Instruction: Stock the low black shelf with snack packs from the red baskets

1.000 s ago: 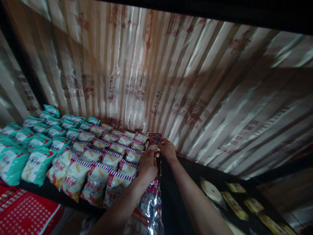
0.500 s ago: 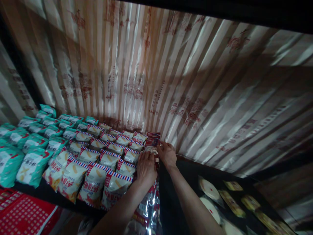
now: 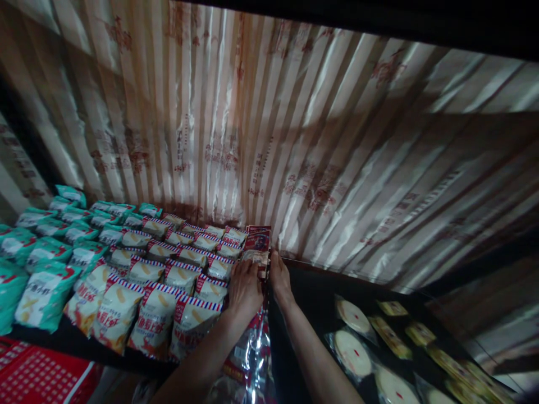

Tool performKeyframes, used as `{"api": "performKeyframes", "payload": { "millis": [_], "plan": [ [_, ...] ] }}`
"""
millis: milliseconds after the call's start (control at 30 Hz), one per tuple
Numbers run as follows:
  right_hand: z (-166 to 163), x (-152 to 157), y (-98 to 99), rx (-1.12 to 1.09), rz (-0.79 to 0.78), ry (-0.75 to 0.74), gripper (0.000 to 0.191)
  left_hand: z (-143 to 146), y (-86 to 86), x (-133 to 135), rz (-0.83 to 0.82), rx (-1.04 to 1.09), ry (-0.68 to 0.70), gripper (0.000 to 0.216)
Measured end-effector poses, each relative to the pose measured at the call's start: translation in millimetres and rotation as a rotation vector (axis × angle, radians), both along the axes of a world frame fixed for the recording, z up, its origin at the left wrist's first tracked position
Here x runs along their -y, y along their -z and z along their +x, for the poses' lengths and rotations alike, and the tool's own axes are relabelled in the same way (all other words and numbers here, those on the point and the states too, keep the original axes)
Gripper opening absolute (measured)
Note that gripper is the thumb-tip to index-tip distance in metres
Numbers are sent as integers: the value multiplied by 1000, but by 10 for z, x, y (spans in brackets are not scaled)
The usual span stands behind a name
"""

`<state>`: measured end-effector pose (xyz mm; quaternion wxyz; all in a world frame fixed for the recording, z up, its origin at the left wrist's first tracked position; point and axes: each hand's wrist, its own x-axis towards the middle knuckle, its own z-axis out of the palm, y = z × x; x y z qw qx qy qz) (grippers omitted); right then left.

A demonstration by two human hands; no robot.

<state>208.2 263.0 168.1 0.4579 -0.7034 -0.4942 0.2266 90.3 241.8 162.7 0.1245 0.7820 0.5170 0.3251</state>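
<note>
A dark red snack packet (image 3: 258,240) with a picture on its front stands at the back of the shelf, by the wrapped wall. My left hand (image 3: 245,286) lies over its lower left part with the fingers curled onto it. Along the packet's right edge, my right hand (image 3: 280,275) points away from me, its fingers straight and close together against the side. More shiny dark red packets (image 3: 246,353) lie in front, below my left wrist, partly hidden by my forearm. Cream-and-red snack bags (image 3: 197,320) with striped tops stand in rows just left of my left hand.
Teal snack bags (image 3: 48,292) fill the far left. Right of my arms, round flat items in clear wrap (image 3: 352,353) and yellow packets (image 3: 391,336) lie on the black shelf (image 3: 301,303). A red basket (image 3: 46,373) is at lower left. Pleated printed sheeting (image 3: 269,112) covers the back.
My right hand has slid from the packet's front right corner down to its right side, and its fingers have straightened. My left hand stays on the packet. The view has shifted slightly right.
</note>
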Motion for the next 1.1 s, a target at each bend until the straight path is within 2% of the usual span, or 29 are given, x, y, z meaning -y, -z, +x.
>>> {"api": "performKeyframes", "payload": {
  "millis": [433, 567, 667, 767, 900, 1100],
  "plan": [
    [17, 49, 12, -48, 22, -33, 59, -10, 19, 3, -61, -8, 74, 45],
    [65, 73, 43, -74, 10, 41, 59, -16, -15, 17, -56, -1, 80, 47],
    [129, 163, 139, -129, 68, 57, 59, -32, -76, 55, -47, 0, 84, 47],
    [174, 352, 254, -212, 149, 89, 60, -51, -129, 119, -18, 18, 86, 42],
    [155, 770, 341, -362, 163, 178, 64, -61, -142, 272, 9, 63, 84, 43],
    [27, 1575, 431, -588, 147, 287, 61, -76, -94, 796, -6, 246, 162, 41]
  ]
}}
